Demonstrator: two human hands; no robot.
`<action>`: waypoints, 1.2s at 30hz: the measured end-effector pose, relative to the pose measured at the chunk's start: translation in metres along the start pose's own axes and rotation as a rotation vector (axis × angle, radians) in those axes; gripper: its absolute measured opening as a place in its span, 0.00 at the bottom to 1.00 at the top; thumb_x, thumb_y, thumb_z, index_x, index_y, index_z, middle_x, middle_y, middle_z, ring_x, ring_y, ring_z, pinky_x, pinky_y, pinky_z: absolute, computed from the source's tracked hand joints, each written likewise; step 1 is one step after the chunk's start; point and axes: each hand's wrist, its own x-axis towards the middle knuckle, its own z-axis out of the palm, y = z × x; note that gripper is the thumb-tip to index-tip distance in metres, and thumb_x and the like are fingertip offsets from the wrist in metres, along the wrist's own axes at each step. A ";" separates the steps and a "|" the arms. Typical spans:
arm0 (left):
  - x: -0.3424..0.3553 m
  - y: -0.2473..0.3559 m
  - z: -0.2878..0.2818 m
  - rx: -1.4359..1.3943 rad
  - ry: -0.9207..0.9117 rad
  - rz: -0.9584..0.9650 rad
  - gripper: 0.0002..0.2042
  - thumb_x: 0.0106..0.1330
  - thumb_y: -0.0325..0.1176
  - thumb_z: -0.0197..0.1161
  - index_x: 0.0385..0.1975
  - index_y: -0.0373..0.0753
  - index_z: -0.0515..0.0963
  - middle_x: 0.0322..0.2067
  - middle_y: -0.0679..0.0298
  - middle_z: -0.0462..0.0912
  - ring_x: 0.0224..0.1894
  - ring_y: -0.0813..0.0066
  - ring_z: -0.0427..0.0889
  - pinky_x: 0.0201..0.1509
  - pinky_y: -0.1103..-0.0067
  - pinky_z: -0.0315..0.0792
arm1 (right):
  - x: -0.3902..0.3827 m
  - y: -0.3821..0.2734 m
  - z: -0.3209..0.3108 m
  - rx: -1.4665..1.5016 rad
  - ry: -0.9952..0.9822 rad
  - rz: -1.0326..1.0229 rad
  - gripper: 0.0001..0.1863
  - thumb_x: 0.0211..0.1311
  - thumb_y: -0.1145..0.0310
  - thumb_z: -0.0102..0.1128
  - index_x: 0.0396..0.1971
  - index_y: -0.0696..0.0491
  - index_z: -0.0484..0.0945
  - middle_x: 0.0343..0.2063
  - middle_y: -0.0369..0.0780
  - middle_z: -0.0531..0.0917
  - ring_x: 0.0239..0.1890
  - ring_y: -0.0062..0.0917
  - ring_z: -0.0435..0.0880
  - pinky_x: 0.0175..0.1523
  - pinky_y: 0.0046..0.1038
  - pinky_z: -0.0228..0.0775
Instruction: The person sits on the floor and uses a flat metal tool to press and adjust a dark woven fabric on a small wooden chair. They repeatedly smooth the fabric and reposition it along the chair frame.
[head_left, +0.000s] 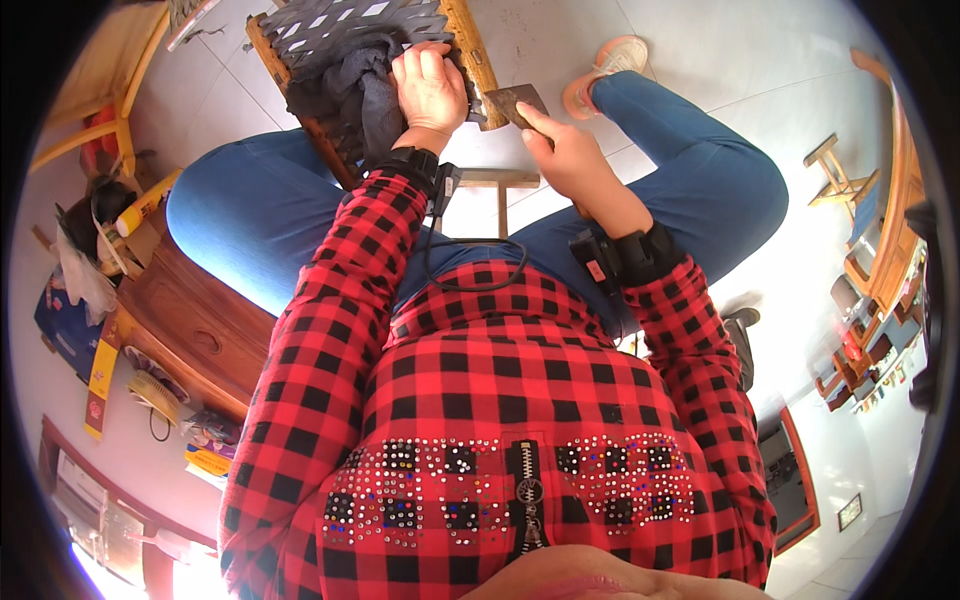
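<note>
Pale tiled floor point(750, 50), reddish-brown wooden furniture point(195, 325), small stool point(846, 188), framed picture point(850, 512), white wall point(838, 470)

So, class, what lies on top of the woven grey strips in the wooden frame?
Bunched dark grey fabric lies on the woven grey strips, beside the left hand; what it covers is hidden.

Yellow-brown wooden frame point(473, 60) strung with grey woven strapping point(415, 25); dark cloth point(372, 90) bunched, crumpled across frame's near end; flat, dark rectangular tool point(503, 100) held at frame's right rail, contact unclear.
</note>
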 end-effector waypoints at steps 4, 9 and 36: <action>0.002 0.001 0.000 -0.004 0.001 0.029 0.10 0.55 0.25 0.56 0.38 0.41 0.73 0.40 0.58 0.75 0.44 0.55 0.70 0.50 0.66 0.64 | -0.005 0.002 -0.004 0.003 -0.080 0.069 0.20 0.63 0.63 0.50 0.55 0.48 0.74 0.28 0.51 0.80 0.30 0.45 0.80 0.38 0.36 0.71; 0.000 -0.001 -0.001 0.015 -0.017 0.014 0.10 0.56 0.25 0.55 0.38 0.40 0.72 0.40 0.59 0.75 0.44 0.55 0.70 0.50 0.66 0.64 | 0.002 0.008 -0.002 0.058 -0.029 -0.005 0.20 0.63 0.62 0.50 0.54 0.48 0.74 0.28 0.52 0.81 0.30 0.45 0.80 0.38 0.37 0.71; 0.003 -0.001 -0.003 0.043 -0.005 0.075 0.10 0.55 0.23 0.55 0.37 0.38 0.71 0.38 0.55 0.74 0.42 0.53 0.70 0.49 0.64 0.63 | 0.012 0.001 -0.004 -0.008 -0.086 -0.054 0.19 0.62 0.64 0.49 0.52 0.51 0.76 0.22 0.50 0.80 0.26 0.46 0.78 0.34 0.40 0.70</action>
